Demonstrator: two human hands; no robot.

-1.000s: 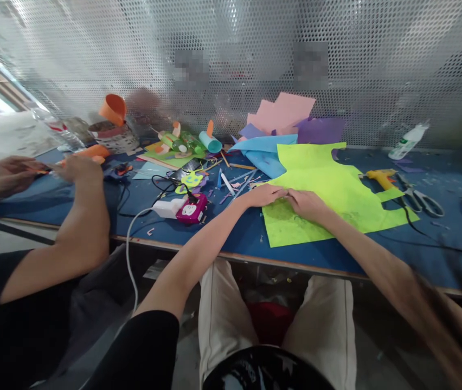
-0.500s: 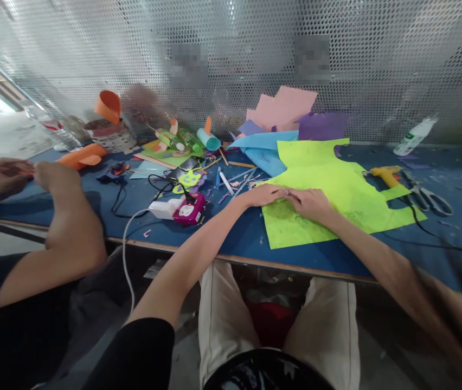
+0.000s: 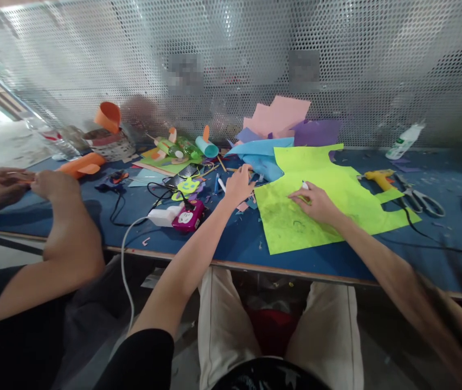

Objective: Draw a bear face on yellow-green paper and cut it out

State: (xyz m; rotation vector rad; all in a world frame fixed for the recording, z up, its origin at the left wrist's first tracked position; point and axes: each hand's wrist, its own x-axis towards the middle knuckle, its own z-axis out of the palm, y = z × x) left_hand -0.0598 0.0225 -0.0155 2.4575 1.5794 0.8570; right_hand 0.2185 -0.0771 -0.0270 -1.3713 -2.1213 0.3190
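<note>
The yellow-green sheet (image 3: 348, 195) is spread on the blue surface (image 3: 239, 238), in front of the person. Upon it the right hand (image 3: 316, 203) is placed, and a small white pen-like object (image 3: 305, 185) (partly hidden by the fingers) is clamped in its grip. The left hand (image 3: 239, 187) is positioned beside the sheet's left edge, over the paper scraps (image 3: 242, 206) – whether something is held in this grip cannot be told. To the right of the sheet, the yellow glue gun (image 3: 379, 177) and the scissors (image 3: 426, 200) are laid.
</note>
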